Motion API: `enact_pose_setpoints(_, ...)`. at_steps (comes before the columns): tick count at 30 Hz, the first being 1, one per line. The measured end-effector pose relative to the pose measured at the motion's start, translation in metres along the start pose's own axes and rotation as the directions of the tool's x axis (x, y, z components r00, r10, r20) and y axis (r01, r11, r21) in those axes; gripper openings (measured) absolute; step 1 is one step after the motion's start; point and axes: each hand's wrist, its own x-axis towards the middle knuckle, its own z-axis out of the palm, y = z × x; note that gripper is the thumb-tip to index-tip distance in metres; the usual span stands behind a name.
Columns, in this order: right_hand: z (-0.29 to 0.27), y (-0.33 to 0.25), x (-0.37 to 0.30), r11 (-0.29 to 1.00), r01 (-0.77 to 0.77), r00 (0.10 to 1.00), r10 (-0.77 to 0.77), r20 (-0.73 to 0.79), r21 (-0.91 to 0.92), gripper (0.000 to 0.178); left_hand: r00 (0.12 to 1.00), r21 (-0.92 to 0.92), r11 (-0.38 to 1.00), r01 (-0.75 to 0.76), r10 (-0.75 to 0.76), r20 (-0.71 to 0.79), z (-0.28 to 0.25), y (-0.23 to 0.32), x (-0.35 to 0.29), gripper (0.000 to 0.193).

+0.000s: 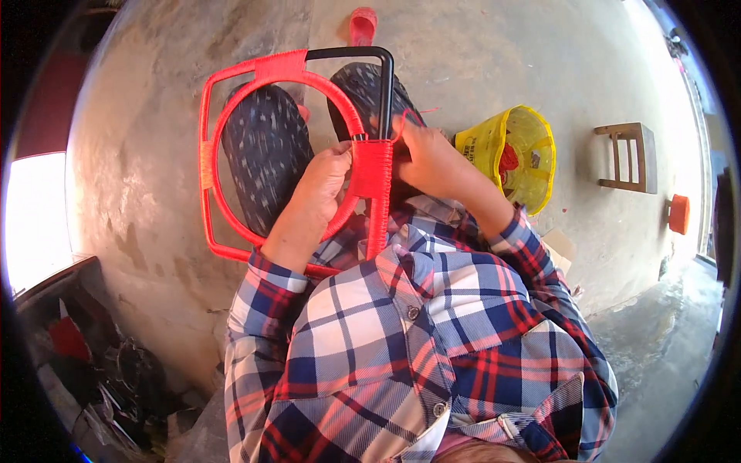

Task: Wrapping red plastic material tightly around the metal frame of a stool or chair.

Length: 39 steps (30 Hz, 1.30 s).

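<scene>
A square frame with a round ring inside it (266,65) stands across my lap, most of it wrapped in red cord. Its far right corner is bare black tube (387,89). My left hand (328,179) is closed on the ring's right side, beside a broad wrapped band (372,171) that joins ring and frame. At the frame's right side my right hand (428,160) is closed, its thumb and finger pinching thin red cord (401,127) by the upper end of that band. A loose end of cord sticks out past the fingers. Some fingertips are hidden behind the frame.
A yellow bucket (525,116) holding red cord (508,160) leans near my right knee. Farther right are a small wooden stool (644,158) and an orange-red object (679,214). A red shoe (362,27) lies ahead on the concrete floor. Dark clutter (123,393) fills the lower left.
</scene>
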Motion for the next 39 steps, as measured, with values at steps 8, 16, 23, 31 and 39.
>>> enact_pose_setpoints(8, -0.003, 0.012, 0.018, 0.976, 0.129, 0.862, -0.022, -0.506, 0.177, 0.038, 0.817, 0.197, 0.872, -0.449, 0.489, -0.304, 0.012, 0.000, -0.009, 0.018)
enact_pose_setpoints(16, -0.007, -0.013, 0.027, 0.906, 0.390, 0.876, -0.311, -0.367, 0.163, 0.013, 0.749, 0.148, 0.752, -0.642, 0.657, -0.087, 0.023, 0.001, -0.018, 0.026)
enact_pose_setpoints(23, -0.112, 0.063, -0.038, 0.980, -0.067, 0.991, 0.043, 0.130, 0.189, 0.021, 0.848, 0.156, 0.879, -0.450, 0.475, -0.234, 0.011, 0.003, -0.008, 0.027)
enact_pose_setpoints(31, -0.116, 0.135, -0.071, -0.005, 0.446, 0.836, 0.360, -0.415, 0.895, 0.030, 0.949, -0.099, 0.944, -0.316, 0.314, -0.040, 0.028, 0.009, -0.008, 0.041)
enact_pose_setpoints(39, -0.008, 0.032, -0.022, 0.688, -0.311, 0.933, 0.352, 0.074, 0.656, 0.027, 0.968, -0.071, 0.970, -0.234, 0.239, 0.075, 0.022, 0.009, -0.007, 0.045)
